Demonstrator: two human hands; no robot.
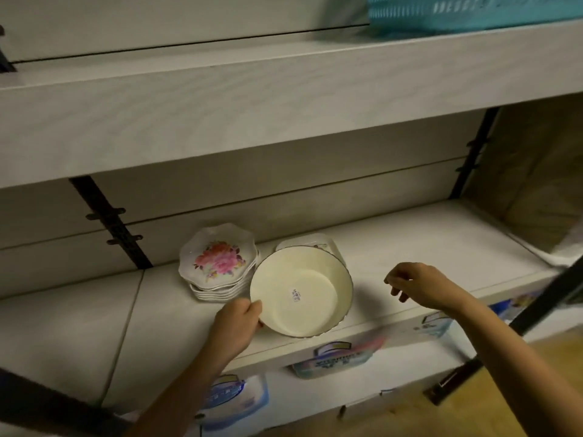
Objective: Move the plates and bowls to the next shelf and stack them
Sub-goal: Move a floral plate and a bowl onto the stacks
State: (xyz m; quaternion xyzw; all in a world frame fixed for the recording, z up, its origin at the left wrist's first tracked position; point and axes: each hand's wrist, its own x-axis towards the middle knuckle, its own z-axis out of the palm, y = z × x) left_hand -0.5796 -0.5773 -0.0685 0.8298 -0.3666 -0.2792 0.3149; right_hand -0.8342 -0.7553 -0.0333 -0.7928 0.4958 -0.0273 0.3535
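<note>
Our left hand (239,320) grips the rim of the cream round dark-edged bowl (301,291), tilted near the front edge of the white shelf (426,247), likely to lift it clear; our right hand (416,283) hovers slack, empty.

Your arms, head view: two bare hands, bare forearms.
Your left hand (238,320) and its forearm sit toward 7 o'clock, your right hand (416,287) toward 4 o'clock; both forearms are uncovered from wrist to frame edge.
</note>
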